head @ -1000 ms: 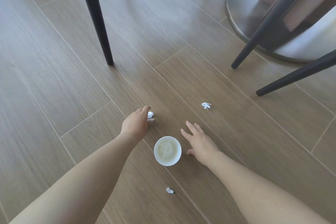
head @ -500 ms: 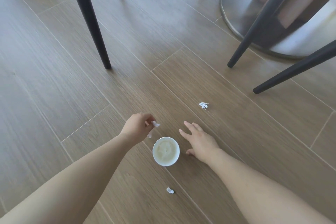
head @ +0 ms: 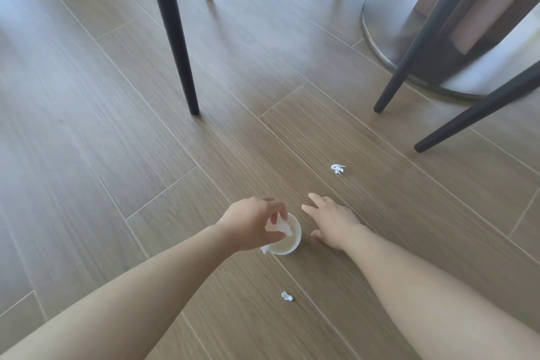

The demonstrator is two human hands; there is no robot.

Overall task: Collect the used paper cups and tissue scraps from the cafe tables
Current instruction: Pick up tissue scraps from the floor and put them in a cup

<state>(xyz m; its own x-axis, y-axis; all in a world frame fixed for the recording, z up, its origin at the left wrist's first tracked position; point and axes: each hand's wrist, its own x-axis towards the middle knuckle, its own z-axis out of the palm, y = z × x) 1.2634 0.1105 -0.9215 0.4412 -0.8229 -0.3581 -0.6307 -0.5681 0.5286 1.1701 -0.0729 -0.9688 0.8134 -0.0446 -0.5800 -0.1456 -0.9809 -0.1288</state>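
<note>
Left hand (head: 248,223) pinches, fingers (head: 269,208) curled; right hand (head: 331,221) lies spread.

Bright, even daylight; soft shadows, edges seemingly blurred and bowed.

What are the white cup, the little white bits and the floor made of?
The cup looks like paper: matte white, thin rim. The bits seem tissue: crumpled, ragged. The floor shows wood grain with a soft sheen; real planks or printed tile, I cannot tell.
</note>
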